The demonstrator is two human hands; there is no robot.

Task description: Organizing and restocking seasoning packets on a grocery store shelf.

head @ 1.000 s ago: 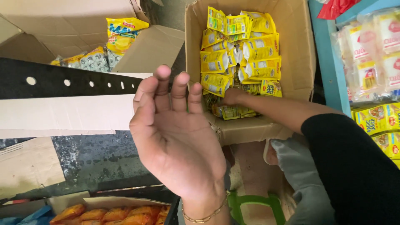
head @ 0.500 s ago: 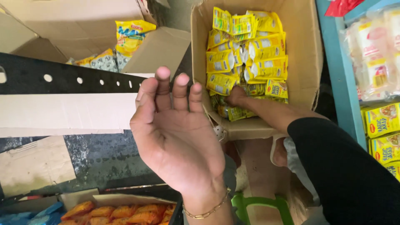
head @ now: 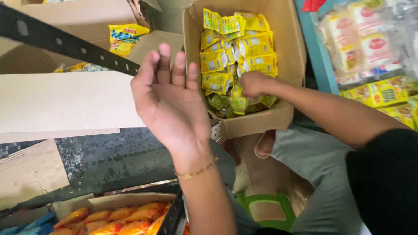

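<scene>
My left hand is held up palm-up and open in the middle of the view, fingers together and holding nothing; a thin bracelet circles its wrist. My right hand reaches into an open cardboard box and closes on small yellow sachet packets near the box's near wall. Several more yellow packets fill the box behind it.
A flat cardboard sheet and a black perforated metal strip lie left. Another open box holds a yellow packet. Orange snack packs sit in a box below. Shelves with packets stand right. A green stool is underneath.
My right hand has lifted a bunch of yellow packets up from the box's bottom. The view shifted, so the box and my left hand sit slightly lower and left.
</scene>
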